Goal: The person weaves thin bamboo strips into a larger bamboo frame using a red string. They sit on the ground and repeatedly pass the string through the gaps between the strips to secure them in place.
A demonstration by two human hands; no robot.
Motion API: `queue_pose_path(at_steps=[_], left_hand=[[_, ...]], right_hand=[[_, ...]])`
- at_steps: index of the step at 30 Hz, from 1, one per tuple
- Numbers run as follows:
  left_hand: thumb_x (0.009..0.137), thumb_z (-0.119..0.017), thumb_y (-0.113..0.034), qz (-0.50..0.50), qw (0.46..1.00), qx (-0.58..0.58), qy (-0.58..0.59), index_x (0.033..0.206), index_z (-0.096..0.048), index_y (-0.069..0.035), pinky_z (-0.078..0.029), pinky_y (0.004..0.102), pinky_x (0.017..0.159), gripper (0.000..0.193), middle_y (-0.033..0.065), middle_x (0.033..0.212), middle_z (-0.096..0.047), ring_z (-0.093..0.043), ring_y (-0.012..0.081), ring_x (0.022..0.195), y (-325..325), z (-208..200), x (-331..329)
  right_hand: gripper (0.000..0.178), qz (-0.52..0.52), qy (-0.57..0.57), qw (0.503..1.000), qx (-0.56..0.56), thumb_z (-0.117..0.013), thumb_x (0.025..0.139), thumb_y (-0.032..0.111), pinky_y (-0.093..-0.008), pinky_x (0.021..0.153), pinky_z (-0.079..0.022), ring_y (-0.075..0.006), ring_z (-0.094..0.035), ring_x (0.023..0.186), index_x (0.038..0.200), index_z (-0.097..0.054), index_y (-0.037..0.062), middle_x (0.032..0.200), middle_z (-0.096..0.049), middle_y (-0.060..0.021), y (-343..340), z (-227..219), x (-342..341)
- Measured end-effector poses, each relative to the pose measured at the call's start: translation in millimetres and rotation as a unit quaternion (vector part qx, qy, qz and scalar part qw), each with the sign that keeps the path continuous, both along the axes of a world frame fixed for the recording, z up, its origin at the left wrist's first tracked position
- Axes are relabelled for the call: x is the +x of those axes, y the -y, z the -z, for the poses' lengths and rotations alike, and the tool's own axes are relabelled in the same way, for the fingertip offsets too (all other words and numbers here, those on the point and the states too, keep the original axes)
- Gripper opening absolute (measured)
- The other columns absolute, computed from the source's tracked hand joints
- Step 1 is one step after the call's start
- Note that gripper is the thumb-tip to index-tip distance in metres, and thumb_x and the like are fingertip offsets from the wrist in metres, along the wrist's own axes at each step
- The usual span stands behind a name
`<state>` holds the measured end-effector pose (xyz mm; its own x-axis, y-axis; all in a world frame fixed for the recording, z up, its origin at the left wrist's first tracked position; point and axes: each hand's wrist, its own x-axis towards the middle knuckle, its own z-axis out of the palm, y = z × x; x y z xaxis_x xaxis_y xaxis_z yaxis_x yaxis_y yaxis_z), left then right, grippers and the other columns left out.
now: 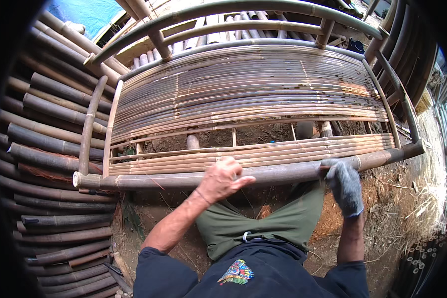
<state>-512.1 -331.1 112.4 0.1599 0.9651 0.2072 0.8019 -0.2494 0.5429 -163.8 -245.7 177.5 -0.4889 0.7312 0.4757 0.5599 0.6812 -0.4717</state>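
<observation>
A bamboo bench point(263, 175) stretches across the view in front of me, its seat made of long thin bamboo slats point(253, 84). Over its thick front pole is my bare left hand point(222, 180), fingers loosely bent and thumb stretched out to the right; no object shows in it. My right hand point(345, 186), in a grey knitted glove, is closed beside the right part of the same pole. A small dark piece shows at its fingertips, too hidden to name. Between the front slats and the rest of the seat runs a gap where a bamboo crosspiece point(192, 142) shows.
Bamboo poles point(59, 144) are stacked along the left side. The bench's curved back rail point(243, 7) rises at the far side, with cut bamboo point(243, 27) behind it. At the far left lies a blue sheet point(87, 15). Straw point(422, 208) covers ground at right.
</observation>
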Motion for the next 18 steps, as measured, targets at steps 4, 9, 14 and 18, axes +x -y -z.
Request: queue_pose_path(at_steps=[4, 9, 14, 18], left_hand=[[0.085, -0.07, -0.017, -0.175, 0.982, -0.004, 0.064, 0.105, -0.07, -0.004, -0.054, 0.0418, 0.081, 0.024, 0.0154, 0.096, -0.063, -0.064, 0.0327, 0.089, -39.4, 19.1, -52.1], [0.082, -0.055, -0.006, -0.216, 0.958, -0.186, -0.031, 0.094, -0.078, -0.015, -0.056, 0.0427, 0.082, 0.028, 0.0177, 0.093, -0.073, -0.071, 0.0338, 0.088, -87.6, 60.6, -83.9], [0.079, -0.057, -0.006, -0.081, 0.946, -0.313, -0.01, 0.106, -0.07, -0.005, -0.053, 0.0427, 0.073, 0.03, 0.0246, 0.09, -0.071, -0.07, 0.0355, 0.084, -132.1, 110.2, -84.0], [0.08, -0.062, -0.014, 0.063, 0.943, -0.328, 0.0, 0.082, -0.071, 0.001, -0.053, 0.0397, 0.072, 0.018, 0.0239, 0.086, -0.07, -0.068, 0.0321, 0.075, -147.3, 120.1, -86.1]], right_hand=[[0.017, 0.117, -0.085, 0.947, -0.288, -0.064, 0.096, 0.016, -0.0338, 0.072, -0.05, -0.0197, -0.064, 0.08, 0.09, -0.068, 0.0006, 0.085, -0.067, -0.0126, -70.8, 4.9, -1.6], [0.025, 0.092, 0.274, 0.957, 0.017, -0.06, 0.092, 0.029, -0.0413, 0.067, -0.055, -0.0302, -0.068, 0.075, 0.081, -0.071, 0.0091, 0.082, -0.069, -0.0128, -119.4, 72.8, -100.0], [0.021, -0.135, 0.367, 0.901, -0.19, -0.056, 0.087, 0.019, -0.0436, 0.071, -0.057, -0.0346, -0.071, 0.084, 0.081, -0.073, 0.0086, 0.091, -0.072, -0.0182, -120.0, 171.8, -231.3], [0.013, -0.4, 0.43, 0.808, -0.044, -0.062, 0.077, 0.012, -0.0429, 0.054, -0.048, -0.0332, -0.064, 0.06, 0.067, -0.07, 0.0098, 0.068, -0.066, -0.0164, -142.5, 210.6, -267.0]])
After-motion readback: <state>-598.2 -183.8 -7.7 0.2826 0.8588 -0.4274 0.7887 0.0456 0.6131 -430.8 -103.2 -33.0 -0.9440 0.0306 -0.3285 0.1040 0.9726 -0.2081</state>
